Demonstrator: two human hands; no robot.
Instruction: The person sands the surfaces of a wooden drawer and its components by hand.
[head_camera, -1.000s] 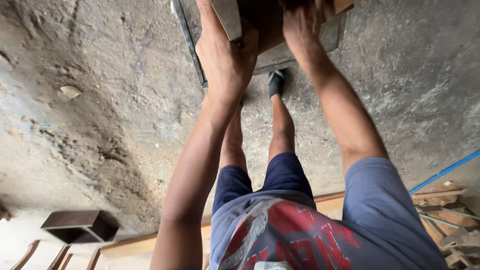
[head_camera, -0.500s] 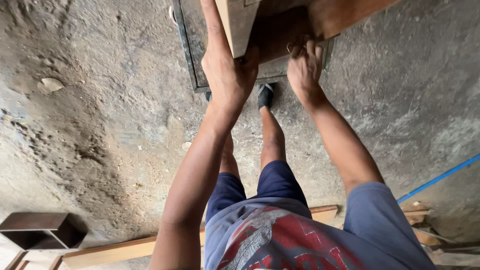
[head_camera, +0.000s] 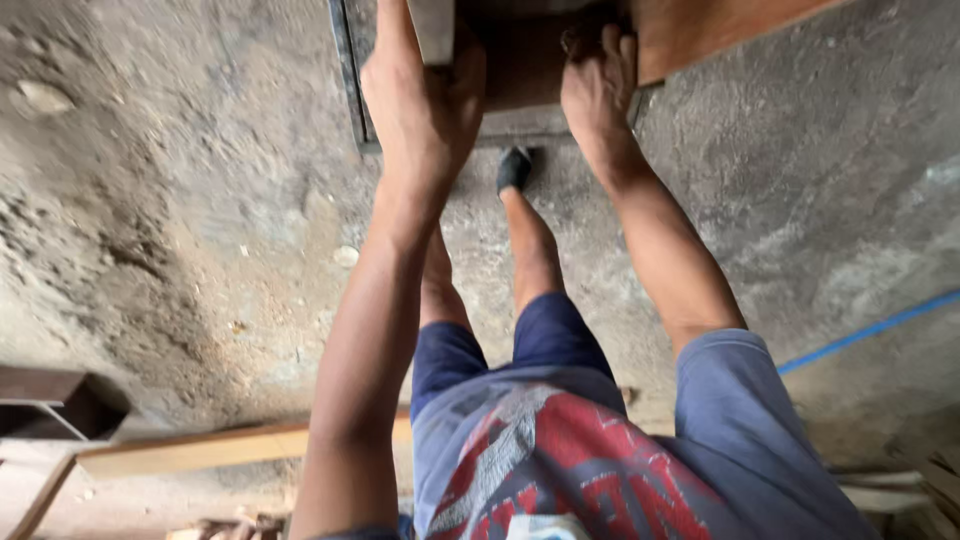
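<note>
Overhead, both hands, left hand (head_camera: 425, 100) and right hand (head_camera: 597, 85), clamp their grip on a wooden box (head_camera: 700, 30).

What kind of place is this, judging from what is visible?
Probably a woodworking or carpentry workshop. Both hands, left hand and right hand, grip a brown wooden box over a rough concrete floor, with a loose wooden plank lying nearby.

So it's a brown wooden box frame (head_camera: 560, 40) with a pale front edge and reddish-brown side panel, held up off the concrete at the top of the view, partly cut off.
</note>
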